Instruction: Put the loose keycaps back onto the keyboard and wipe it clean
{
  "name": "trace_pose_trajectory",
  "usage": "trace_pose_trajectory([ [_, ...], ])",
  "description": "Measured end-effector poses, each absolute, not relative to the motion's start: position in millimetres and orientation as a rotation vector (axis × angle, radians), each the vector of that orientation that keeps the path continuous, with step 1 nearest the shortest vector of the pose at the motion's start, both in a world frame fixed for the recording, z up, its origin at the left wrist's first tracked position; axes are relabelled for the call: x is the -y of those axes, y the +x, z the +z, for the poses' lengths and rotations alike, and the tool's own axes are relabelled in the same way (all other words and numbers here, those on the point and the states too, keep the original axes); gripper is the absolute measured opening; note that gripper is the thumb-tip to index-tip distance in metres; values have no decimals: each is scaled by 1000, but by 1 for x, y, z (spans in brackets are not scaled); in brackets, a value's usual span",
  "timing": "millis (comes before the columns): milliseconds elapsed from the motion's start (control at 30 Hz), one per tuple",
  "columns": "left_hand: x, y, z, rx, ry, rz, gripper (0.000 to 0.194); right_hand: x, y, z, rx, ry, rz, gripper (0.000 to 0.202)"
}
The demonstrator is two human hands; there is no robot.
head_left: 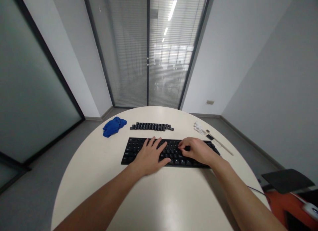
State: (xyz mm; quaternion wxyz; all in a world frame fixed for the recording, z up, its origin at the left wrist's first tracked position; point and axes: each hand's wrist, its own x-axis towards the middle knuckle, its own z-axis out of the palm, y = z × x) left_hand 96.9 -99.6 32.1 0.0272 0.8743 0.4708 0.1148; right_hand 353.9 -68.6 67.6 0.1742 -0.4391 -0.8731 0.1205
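While our left hand [149,157] lies spread on the keyboard [131,152], gripping nothing, we hold our right hand [196,148] nearly pinched at its keys [176,155], can't tell what's held.

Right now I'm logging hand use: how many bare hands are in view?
2. The left hand is spread over the left half of the black rectangular keyboard; the right hand is curled over its right half. No others show.
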Motion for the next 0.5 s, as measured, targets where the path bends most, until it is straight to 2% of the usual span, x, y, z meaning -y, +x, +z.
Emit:
trace_pose_trajectory([
  [500, 99, 95, 29, -1438, 2701, 413, 72, 69, 347, 72, 2512, -1334, 372, 12],
])
